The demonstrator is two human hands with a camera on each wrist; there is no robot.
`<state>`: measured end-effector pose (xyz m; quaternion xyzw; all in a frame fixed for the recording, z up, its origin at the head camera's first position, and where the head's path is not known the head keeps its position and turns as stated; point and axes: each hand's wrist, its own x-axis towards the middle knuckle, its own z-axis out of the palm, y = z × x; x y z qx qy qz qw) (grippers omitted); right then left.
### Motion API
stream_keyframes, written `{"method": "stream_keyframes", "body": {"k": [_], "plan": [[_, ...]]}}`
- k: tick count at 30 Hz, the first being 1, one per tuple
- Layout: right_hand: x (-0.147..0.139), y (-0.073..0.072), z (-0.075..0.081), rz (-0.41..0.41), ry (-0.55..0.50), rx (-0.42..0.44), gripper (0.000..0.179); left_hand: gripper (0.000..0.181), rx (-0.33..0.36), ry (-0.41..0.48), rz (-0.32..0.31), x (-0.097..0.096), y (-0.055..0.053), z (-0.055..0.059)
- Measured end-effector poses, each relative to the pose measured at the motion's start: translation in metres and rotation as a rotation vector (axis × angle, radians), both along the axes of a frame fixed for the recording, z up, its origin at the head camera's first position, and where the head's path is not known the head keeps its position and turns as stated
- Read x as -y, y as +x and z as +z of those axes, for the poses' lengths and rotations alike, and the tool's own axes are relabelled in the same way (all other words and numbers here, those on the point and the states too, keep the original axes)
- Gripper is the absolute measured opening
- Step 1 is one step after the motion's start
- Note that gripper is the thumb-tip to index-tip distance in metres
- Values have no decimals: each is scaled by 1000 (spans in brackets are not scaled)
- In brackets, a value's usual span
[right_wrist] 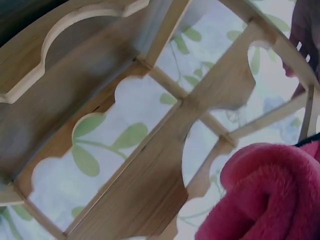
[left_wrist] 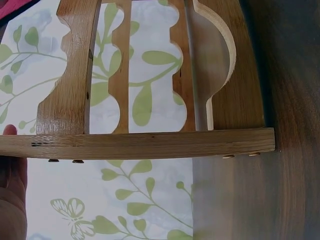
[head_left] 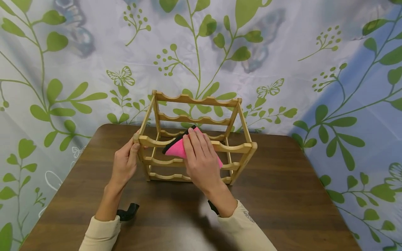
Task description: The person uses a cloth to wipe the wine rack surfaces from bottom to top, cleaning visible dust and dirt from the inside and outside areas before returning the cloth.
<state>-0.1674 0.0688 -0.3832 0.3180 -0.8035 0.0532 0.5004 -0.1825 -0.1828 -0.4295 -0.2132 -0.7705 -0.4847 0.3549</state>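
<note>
1. Cream sleeves (head_left: pixel 102 228) are reaching in from 5 and 7 o'clock.
2. The right hand (head_left: pixel 202 162), at 6 o'clock on the rack, is laying nearly straight fingers over a pink cloth (head_left: pixel 176 149); the thumb is hiding, so I cannot tell whether it is pinching.
3. That black-edged cloth is draping across the near top rail.
4. The left hand (head_left: pixel 124 162) is grasping the rack's near corner at 9 o'clock.
5. The wooden wine rack (head_left: pixel 232 148) is standing on a brown table (head_left: pixel 282 195).
6. At 12 o'clock, a leaf-printed curtain (head_left: pixel 97 73) is hanging.
</note>
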Motion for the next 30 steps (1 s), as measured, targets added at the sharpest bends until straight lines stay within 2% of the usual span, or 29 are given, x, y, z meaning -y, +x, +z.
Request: {"method": "stream_keyframes", "body": {"k": [3,6,12,15,19,24,28,30], "plan": [[-9,1,-1,16,-12,1,33,39,4,4,-23,0,-1,0],[-16,1,-4,47,-41,-35,31,40,9,20,-40,0,-1,0],[-29,-2,-9,91,-162,-101,30,38,7,23,-17,2,0,-1],[-39,0,-8,74,-199,-68,33,37,-6,23,-23,3,-2,-2],[-50,3,-8,52,-185,23,42,36,-19,38,-23,5,-3,-2],[-64,7,-11,51,-217,87,48,37,-3,18,-22,4,-2,-1],[-76,10,-13,15,-241,81,43,37,8,33,-43,4,-2,0],[-81,9,-14,-4,-271,16,40,37,7,38,-44,3,-1,2]]}}
